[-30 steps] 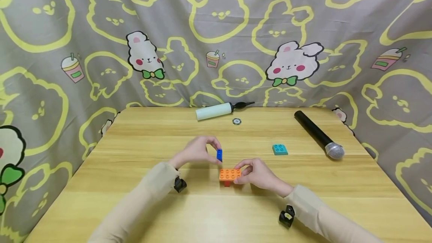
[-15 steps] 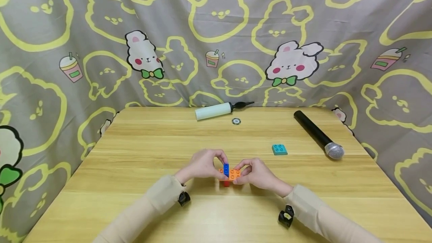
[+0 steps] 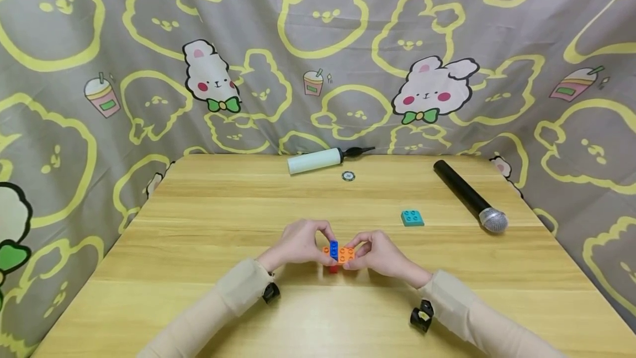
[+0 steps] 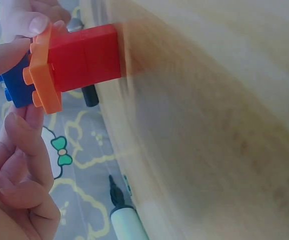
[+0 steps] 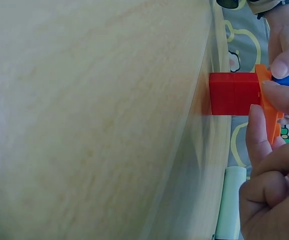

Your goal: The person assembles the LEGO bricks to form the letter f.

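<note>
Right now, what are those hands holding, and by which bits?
The left hand pinches the blue two-stud toy brick by its near and far ends; the right hand grips the orange toy brick at its right end.

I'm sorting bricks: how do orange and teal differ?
The orange brick is longer than the teal brick. The orange brick sits on red bricks; the teal brick lies on the table. The right hand holds the orange brick; no hand touches the teal brick. Both are studded.

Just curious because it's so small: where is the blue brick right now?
In the head view, the blue brick is on top of the orange brick, left of its middle, pinched by the left hand.
</note>
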{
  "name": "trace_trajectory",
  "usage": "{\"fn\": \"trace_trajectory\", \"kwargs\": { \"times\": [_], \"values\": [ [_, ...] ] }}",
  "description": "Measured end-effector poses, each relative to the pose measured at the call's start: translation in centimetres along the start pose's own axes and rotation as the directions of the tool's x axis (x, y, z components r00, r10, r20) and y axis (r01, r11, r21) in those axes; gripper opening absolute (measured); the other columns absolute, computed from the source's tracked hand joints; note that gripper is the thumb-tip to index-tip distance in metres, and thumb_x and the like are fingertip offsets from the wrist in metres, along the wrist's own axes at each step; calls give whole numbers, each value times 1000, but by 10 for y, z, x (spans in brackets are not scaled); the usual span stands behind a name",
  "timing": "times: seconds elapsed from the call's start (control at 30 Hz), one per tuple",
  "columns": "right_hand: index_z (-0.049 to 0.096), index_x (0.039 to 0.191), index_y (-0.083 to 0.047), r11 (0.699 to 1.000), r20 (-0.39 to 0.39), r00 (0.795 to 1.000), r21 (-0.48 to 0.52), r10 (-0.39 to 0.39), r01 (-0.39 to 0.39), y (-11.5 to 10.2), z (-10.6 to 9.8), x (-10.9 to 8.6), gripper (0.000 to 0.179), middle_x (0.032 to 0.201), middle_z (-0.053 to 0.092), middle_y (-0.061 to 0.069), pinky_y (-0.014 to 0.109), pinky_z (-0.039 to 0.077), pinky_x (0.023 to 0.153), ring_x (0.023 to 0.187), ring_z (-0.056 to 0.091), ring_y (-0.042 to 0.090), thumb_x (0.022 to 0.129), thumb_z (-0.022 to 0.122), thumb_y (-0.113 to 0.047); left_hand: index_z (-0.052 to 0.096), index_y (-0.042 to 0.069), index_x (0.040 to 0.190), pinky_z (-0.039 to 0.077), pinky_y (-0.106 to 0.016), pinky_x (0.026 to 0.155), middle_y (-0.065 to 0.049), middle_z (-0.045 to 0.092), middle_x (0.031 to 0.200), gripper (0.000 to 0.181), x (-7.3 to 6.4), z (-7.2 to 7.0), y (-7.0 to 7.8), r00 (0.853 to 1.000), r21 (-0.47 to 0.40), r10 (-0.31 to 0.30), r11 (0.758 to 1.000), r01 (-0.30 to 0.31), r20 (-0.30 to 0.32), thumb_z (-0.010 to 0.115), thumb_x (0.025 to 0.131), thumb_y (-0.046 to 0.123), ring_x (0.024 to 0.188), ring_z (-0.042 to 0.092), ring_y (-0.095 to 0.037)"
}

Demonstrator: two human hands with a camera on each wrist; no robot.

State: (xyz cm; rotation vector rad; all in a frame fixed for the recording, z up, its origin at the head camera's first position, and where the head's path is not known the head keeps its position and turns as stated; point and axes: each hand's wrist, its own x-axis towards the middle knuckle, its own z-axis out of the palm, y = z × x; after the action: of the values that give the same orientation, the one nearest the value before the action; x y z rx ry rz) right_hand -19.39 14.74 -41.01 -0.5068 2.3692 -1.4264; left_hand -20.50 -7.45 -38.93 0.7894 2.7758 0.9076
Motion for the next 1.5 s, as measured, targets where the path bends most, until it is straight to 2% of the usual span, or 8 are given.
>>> {"fn": "trace_trajectory", "kwargs": {
  "times": [0.07,0.23,0.5,0.73,1.03,1.23,1.5],
  "values": [
    [68,97,-1,1000,0,1000,0,-2,2,0,-1,0,33,73,68,5,21,36,49,62,58,13,72,83,-17,67,28,87,39,-27,61,11,70,86,35,2,-1,1,1000,7,-9,1000,9,2,87,62,40,63,46,-6],
    [68,97,-1,1000,-11,1000,-12,3,-3,0,-3,0,33,72,68,4,20,35,49,62,58,12,72,83,-17,66,30,83,40,-29,65,19,68,89,32,5,-3,3,1000,-7,-17,1000,17,11,86,61,41,72,53,-8],
    [69,98,-1,1000,-9,1000,2,-7,7,-3,-1,0,34,74,69,6,20,36,49,62,58,13,72,83,-17,67,28,82,40,-32,71,15,70,91,32,4,-3,-1,999,-71,-31,997,33,18,87,60,38,86,60,-18],
    [69,97,-1,1000,-13,1000,12,0,0,-3,1,2,33,75,69,5,21,37,49,63,58,13,71,83,-15,68,28,82,39,-32,70,15,70,90,31,2,-5,-1,1000,-54,-28,998,29,13,88,60,39,84,59,-17],
    [69,96,-1,1000,-13,1000,7,16,-16,-1,1,4,33,72,67,3,21,38,49,62,57,13,70,84,-16,68,29,79,39,-30,66,18,69,84,29,1,-3,-1,1000,-23,-31,999,31,-5,88,59,39,71,51,-7],
    [69,95,-1,1000,-17,1000,-7,13,-13,0,1,5,33,73,68,3,21,39,49,63,58,13,70,84,-16,69,30,79,38,-32,67,19,68,80,29,2,-1,-3,999,-38,-38,999,38,-8,88,59,40,71,51,-7],
    [70,96,-1,1000,-17,1000,-14,12,-13,1,2,5,33,72,68,3,21,39,50,62,58,13,70,84,-15,70,29,81,36,-31,63,14,70,80,30,1,1,-3,999,-43,-47,998,46,-7,88,60,41,62,44,-10]
  ]
}}
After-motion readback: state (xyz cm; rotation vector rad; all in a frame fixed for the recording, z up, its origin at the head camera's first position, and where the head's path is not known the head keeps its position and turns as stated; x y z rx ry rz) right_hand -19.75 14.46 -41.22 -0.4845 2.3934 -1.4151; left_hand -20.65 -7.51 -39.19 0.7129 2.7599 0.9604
